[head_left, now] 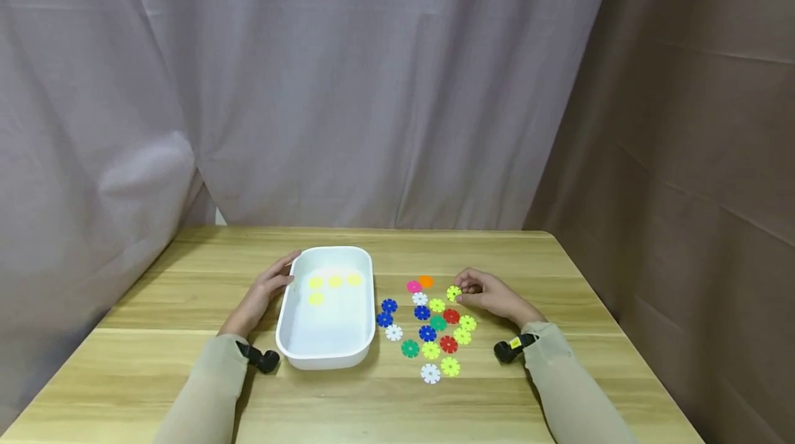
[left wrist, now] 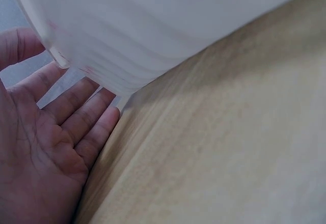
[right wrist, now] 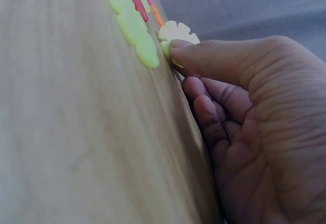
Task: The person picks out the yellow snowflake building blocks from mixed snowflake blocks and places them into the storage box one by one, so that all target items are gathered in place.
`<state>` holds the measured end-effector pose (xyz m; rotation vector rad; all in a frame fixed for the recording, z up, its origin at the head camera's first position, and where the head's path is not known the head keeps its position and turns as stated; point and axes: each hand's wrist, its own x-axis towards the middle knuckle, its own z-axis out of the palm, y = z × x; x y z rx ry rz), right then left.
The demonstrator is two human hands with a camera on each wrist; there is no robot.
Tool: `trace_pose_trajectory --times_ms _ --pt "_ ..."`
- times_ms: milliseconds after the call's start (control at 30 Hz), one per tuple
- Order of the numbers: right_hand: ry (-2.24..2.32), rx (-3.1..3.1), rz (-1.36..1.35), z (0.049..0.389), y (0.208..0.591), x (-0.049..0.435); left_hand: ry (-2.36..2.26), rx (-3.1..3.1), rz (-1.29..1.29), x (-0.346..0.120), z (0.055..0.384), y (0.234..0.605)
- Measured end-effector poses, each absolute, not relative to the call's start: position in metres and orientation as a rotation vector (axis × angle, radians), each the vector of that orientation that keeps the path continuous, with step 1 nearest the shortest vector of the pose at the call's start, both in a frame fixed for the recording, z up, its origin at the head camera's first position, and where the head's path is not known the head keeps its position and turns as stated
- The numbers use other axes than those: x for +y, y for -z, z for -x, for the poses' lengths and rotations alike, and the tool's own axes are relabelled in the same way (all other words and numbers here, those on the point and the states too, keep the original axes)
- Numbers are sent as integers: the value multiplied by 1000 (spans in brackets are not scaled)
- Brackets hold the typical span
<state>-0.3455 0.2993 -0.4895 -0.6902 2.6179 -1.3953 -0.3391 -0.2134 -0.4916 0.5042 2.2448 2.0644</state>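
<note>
My right hand [head_left: 491,294] pinches a yellow-green notched plastic disc [head_left: 454,293] between thumb and forefinger at the far right of the loose discs. In the right wrist view the thumb lies over the disc [right wrist: 175,33] and the other fingers are curled beneath. My left hand [head_left: 262,297] is at the left side of a white plastic tub [head_left: 325,362]. Its fairly straight fingers [left wrist: 81,117] touch the tub's outer wall low down, and the thumb is near the rim. Inside the tub, toward its far end, lie several yellow discs [head_left: 335,281].
Right of the tub, several notched discs are spread flat: blue [head_left: 427,333], red [head_left: 448,344], green [head_left: 410,348], white [head_left: 430,373], yellow-green [head_left: 450,366], pink [head_left: 414,286] and orange [head_left: 425,282]. The wooden table [head_left: 484,409] ends at a grey curtain [head_left: 373,119] behind.
</note>
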Motion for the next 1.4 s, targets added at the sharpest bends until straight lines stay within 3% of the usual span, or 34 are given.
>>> trace_pose_trajectory --times_ms 1033,1400 --pt "1401 2664 634 354 473 298 -2021 2274 -465 -211 338 488" --pt "1361 2633 788 357 444 257 -2047 2272 -471 -211 336 490"
